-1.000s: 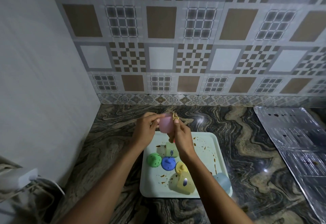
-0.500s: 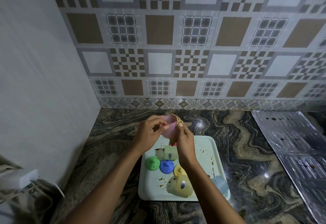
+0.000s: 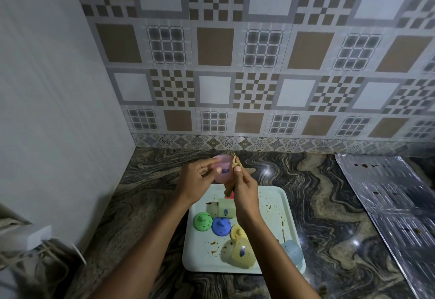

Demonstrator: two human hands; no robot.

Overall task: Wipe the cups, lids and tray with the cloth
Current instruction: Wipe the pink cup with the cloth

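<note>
Above the far edge of the tray, my left hand [image 3: 196,180] holds a pink cup [image 3: 223,169] on its side. My right hand [image 3: 244,190] pinches a yellowish cloth [image 3: 235,163] against the cup's rim, and a strip of the cloth hangs below it. The white tray [image 3: 280,207] is spattered with brown stains. Lying on it are a pale green cup [image 3: 222,209], a yellow cup [image 3: 240,253] and a blue cup [image 3: 292,253], plus green [image 3: 201,221], blue [image 3: 220,226] and yellow [image 3: 237,232] lids.
The tray rests on a dark marbled counter [image 3: 329,204] in a corner, with a plain wall at the left and a tiled wall behind. A foil-covered sheet [image 3: 395,204] with brown spots lies at the right. A white plug and cables [image 3: 37,240] sit at the lower left.
The view has shifted upward a little. My left fingers have moved round the pink cup, turning it, while my right hand keeps the cloth at its rim.
</note>
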